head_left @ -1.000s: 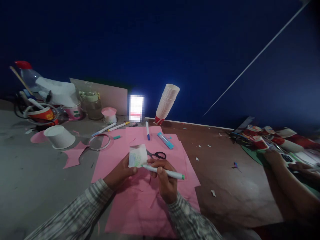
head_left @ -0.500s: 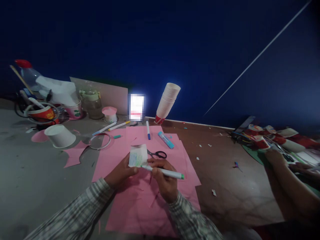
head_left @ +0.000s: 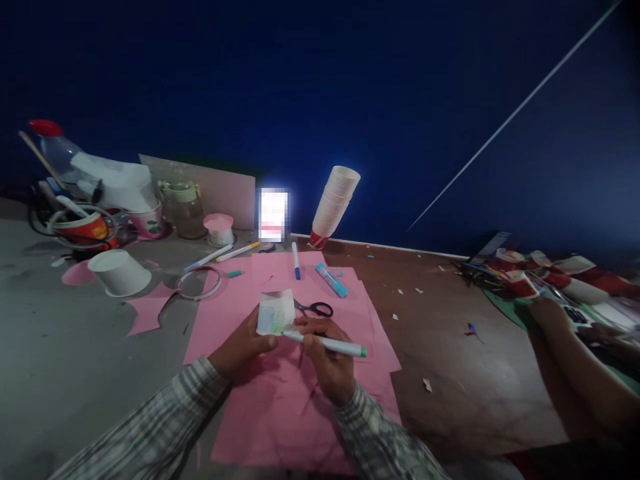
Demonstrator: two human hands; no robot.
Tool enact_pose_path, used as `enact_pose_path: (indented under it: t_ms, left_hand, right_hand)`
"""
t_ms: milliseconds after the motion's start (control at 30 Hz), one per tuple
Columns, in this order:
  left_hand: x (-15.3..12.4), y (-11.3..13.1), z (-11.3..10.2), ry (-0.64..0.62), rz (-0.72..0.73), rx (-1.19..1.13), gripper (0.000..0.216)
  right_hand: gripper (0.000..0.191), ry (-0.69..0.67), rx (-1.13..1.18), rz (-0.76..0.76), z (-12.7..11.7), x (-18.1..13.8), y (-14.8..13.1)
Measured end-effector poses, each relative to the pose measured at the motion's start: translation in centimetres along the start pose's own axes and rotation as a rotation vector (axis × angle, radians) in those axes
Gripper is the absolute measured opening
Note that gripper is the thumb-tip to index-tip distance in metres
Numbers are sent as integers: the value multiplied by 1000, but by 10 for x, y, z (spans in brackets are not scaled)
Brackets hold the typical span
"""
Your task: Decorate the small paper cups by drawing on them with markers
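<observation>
White cup [head_left: 277,312], side scribbled in pale blue and green, held up in the left hand [head_left: 243,350]. White marker [head_left: 341,346], green at its rear end, slanted in the right hand [head_left: 333,373], tip at the cup's lower edge.

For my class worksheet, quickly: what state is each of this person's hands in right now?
Left hand: closed, holding the white cup-like piece with blue and green marks.
Right hand: closed, holding the green-ended white marker.
</observation>
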State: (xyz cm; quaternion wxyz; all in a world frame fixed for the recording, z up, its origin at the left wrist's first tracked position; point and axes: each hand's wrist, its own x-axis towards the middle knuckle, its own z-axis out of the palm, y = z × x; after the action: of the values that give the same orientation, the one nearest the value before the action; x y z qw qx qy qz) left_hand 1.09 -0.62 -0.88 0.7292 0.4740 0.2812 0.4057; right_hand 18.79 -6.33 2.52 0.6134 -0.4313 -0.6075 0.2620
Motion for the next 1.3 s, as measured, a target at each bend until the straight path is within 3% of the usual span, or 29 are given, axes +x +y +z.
enact_pose_path:
  t_ms: [533, 767, 1300]
  left_hand:
    - [0, 2, 0, 7, -6, 16, 69]
    - [0, 0, -1, -30, 15, 21, 70]
    - [0, -2, -3, -4, 1, 17, 70]
  right_hand:
    - [18, 2, 11, -1, 1, 0, 2]
    - [26, 85, 108, 135, 2, -6, 8]
    - [23, 37, 82, 125, 1, -5, 6]
